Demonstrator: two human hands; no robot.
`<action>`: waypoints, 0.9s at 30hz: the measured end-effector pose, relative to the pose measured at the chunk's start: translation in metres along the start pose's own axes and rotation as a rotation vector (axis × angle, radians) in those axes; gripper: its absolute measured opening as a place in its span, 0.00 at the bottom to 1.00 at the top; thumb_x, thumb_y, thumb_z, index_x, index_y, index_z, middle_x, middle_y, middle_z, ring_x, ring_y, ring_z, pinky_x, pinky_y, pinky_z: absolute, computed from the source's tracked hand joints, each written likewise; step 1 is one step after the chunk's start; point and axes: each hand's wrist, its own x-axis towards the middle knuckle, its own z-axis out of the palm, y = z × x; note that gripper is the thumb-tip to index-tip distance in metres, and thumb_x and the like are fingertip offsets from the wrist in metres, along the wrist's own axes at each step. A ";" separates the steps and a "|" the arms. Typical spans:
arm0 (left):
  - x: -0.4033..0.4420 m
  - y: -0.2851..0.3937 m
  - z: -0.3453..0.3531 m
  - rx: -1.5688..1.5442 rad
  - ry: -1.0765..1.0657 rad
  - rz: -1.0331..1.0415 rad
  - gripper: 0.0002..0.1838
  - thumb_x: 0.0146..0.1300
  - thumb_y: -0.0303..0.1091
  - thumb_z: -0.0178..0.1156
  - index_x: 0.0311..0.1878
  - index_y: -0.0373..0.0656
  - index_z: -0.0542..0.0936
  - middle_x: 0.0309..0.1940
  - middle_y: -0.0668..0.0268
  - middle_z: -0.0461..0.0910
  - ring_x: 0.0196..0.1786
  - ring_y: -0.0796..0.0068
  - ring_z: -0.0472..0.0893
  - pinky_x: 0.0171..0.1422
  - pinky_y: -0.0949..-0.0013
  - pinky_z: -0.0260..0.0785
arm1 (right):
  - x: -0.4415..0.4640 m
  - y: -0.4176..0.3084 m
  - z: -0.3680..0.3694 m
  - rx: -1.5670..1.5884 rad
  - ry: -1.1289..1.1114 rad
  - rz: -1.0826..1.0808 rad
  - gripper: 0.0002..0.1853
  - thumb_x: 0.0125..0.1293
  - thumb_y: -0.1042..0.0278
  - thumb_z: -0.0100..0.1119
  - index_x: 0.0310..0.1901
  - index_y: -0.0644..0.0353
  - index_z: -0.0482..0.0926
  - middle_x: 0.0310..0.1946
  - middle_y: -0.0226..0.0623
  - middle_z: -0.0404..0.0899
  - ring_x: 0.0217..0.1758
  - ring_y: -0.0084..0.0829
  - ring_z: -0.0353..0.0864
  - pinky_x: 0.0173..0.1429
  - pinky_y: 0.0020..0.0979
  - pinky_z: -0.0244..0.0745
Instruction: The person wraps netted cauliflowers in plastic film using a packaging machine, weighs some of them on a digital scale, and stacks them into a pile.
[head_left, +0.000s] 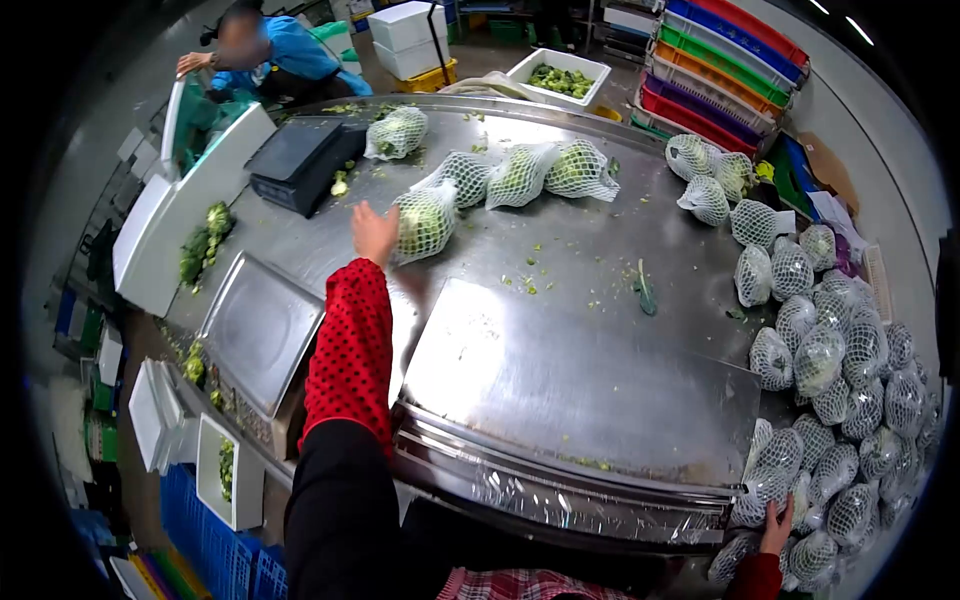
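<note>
My left hand (pixel 375 235), in a red dotted sleeve, reaches across the metal table. Its fingers are apart at the left side of a pale green vegetable head in a white foam net (pixel 425 222); some blur hides how firmly they touch. Just beyond are more netted heads (pixel 522 175) in a row. At the lower right my right hand (pixel 777 527) lies with spread fingers against the edge of a large pile of netted heads (pixel 820 355), several looking wrapped in clear film. Whether it grips one cannot be made out.
A film-wrapping station (pixel 580 400) stands before me, a metal tray (pixel 265 330) left of it. Further off are a dark scale (pixel 295 160), loose broccoli-like heads (pixel 205 243), a white foam box (pixel 190 215), stacked coloured crates (pixel 720 75) and a person in blue (pixel 305 65).
</note>
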 end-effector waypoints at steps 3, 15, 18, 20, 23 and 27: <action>0.001 0.023 0.002 -0.192 -0.258 -0.182 0.49 0.51 0.57 0.67 0.65 0.27 0.64 0.61 0.45 0.71 0.58 0.49 0.76 0.59 0.54 0.69 | 0.004 -0.001 -0.003 -0.087 0.024 0.078 0.37 0.64 0.58 0.64 0.71 0.60 0.61 0.69 0.46 0.62 0.67 0.40 0.65 0.68 0.36 0.60; -0.053 0.088 -0.052 -1.200 -0.675 -0.501 0.16 0.57 0.35 0.64 0.41 0.29 0.81 0.32 0.56 0.83 0.29 0.62 0.85 0.32 0.60 0.81 | -0.004 -0.099 0.005 -0.051 0.125 -0.217 0.35 0.62 0.71 0.64 0.69 0.63 0.61 0.64 0.45 0.66 0.57 0.34 0.72 0.58 0.33 0.71; -0.066 0.161 -0.149 -1.111 -0.748 -0.284 0.17 0.60 0.35 0.62 0.43 0.27 0.81 0.33 0.55 0.83 0.30 0.65 0.85 0.33 0.65 0.80 | -0.034 -0.238 0.051 0.300 -0.169 -0.468 0.33 0.61 0.79 0.56 0.70 0.63 0.61 0.65 0.46 0.67 0.60 0.35 0.74 0.60 0.32 0.72; -0.107 0.214 -0.211 -1.134 -0.841 -0.167 0.19 0.60 0.34 0.62 0.48 0.27 0.77 0.36 0.57 0.83 0.32 0.67 0.85 0.37 0.67 0.80 | -0.047 -0.299 0.093 0.340 -0.272 -0.665 0.34 0.59 0.81 0.55 0.70 0.62 0.61 0.66 0.44 0.66 0.63 0.37 0.73 0.61 0.34 0.72; -0.186 0.256 -0.243 -1.193 -0.951 -0.114 0.21 0.59 0.33 0.63 0.53 0.32 0.74 0.39 0.59 0.82 0.35 0.69 0.84 0.38 0.68 0.80 | -0.074 -0.370 0.145 0.380 -0.428 -0.925 0.39 0.61 0.67 0.63 0.72 0.58 0.56 0.68 0.45 0.61 0.65 0.39 0.70 0.63 0.38 0.69; -0.287 0.270 -0.250 -0.961 -1.120 -0.170 0.24 0.60 0.34 0.64 0.56 0.32 0.73 0.39 0.61 0.82 0.34 0.73 0.82 0.38 0.70 0.78 | -0.090 -0.349 0.186 0.257 -0.448 -1.022 0.34 0.69 0.56 0.53 0.71 0.61 0.56 0.65 0.58 0.63 0.67 0.50 0.66 0.68 0.38 0.63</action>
